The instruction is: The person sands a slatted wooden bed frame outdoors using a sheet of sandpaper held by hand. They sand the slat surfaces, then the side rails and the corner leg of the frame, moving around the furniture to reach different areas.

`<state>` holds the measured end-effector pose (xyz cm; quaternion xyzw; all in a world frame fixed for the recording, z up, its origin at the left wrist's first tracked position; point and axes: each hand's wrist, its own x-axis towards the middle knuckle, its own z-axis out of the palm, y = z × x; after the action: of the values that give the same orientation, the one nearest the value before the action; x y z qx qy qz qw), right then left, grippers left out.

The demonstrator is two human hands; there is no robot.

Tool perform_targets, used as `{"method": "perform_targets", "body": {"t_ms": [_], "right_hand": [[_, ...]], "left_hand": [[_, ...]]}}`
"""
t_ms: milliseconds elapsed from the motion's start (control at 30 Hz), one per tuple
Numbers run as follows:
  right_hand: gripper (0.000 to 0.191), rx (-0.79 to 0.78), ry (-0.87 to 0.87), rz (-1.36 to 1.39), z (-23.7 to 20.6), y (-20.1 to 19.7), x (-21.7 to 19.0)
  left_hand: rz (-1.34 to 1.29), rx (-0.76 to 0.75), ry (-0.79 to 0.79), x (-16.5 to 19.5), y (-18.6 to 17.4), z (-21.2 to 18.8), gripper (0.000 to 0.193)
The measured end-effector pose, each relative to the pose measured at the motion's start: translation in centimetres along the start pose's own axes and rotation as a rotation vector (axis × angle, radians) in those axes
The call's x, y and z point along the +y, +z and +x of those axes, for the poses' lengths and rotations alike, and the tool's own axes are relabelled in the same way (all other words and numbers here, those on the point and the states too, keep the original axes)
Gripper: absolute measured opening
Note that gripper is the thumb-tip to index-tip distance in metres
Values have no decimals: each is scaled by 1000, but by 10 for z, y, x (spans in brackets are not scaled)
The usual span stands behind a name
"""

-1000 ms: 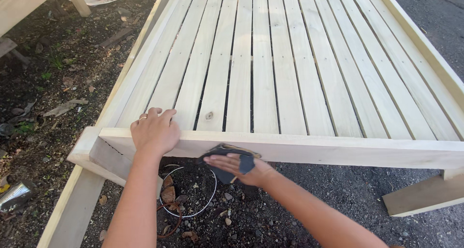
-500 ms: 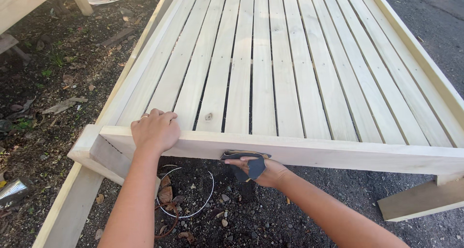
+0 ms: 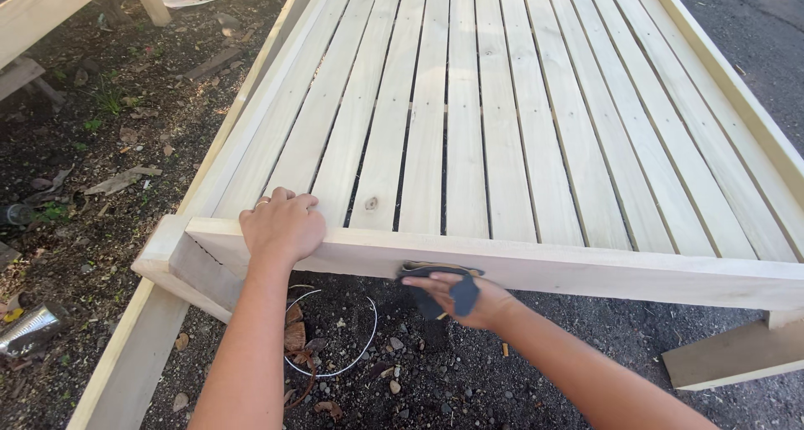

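Note:
A pale wooden slatted frame (image 3: 536,128) fills the middle of the view, and its front rail (image 3: 636,271) runs across it from left to right. My left hand (image 3: 283,226) rests flat on top of the rail's left end, fingers curled over the slats. My right hand (image 3: 459,298) presses a dark sheet of sandpaper (image 3: 440,286) against the rail's front face and lower edge, a little left of its middle. The paper folds around my fingers and part of it is hidden under the rail.
Dark soil with stones, dry leaves and a loop of white wire (image 3: 335,346) lies under the rail. A loose wooden board (image 3: 126,371) runs along the left. Another timber piece (image 3: 729,355) sticks out at the lower right. A crushed metal can (image 3: 29,328) lies at far left.
My right hand has slid the sandpaper to the right along the front rail. My left hand has stayed in place on the rail's left end.

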<state>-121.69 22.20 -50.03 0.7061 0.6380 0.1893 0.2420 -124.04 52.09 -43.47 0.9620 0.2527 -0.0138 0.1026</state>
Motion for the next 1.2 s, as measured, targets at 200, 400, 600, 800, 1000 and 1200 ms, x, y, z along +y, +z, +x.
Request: {"method": "perform_targets", "body": {"t_ms": [200,400,600,800,1000,1200], "right_hand": [[40,-100,-133,-316,-64,0,14],[36,-82,38,-41,-192,10,36],[27,-194,-208,-224,14,-24,4],[37,-320,-202,-29,55,-26,-9],[29,38,-37,-349,-198,12,41],[52,-232,-176,-199,-127,5,27]], "left_hand": [[-32,93,55,-7,7,2,46],[15,13,-19,4,4,-1,47],[-15,-22,-23,4,-3,-1,49],[-46,66,24,-7,3,3,46],[-27,86,18,-2,4,-2,48],[13,-19,-43,5,-2,-2,48]]}}
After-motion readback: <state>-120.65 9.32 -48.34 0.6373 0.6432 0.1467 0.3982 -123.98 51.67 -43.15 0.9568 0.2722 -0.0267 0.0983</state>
